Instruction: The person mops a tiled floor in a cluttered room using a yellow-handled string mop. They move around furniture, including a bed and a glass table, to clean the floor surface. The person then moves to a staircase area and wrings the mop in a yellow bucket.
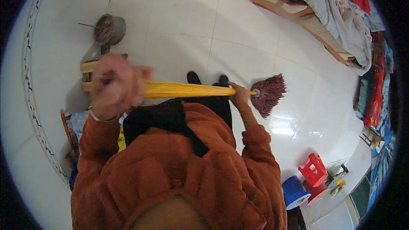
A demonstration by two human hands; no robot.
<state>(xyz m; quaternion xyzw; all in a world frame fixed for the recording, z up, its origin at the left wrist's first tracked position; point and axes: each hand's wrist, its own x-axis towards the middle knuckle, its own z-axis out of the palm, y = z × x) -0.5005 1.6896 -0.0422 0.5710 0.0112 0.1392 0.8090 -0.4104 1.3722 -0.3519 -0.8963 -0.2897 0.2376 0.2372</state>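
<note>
A mop with a long yellow handle (187, 90) lies across in front of my body, its dark reddish stringy head (269, 96) resting on the pale tiled floor to the right. Around the handle's upper end my left hand (117, 87) is closed, close to the camera and blurred by motion. My right hand (240, 95) grips the same handle lower down, just short of the mop head. Both arms wear rust-orange sleeves. My dark shoes (194, 77) show beyond the handle.
A dark round metal object (110, 30) stands at the far left, near a wooden piece (88, 66). Far right is a wood-framed seat (294, 15) heaped with cloth. A red plastic stool (314, 170) and a blue tub-like object (295, 192) stand at the near right.
</note>
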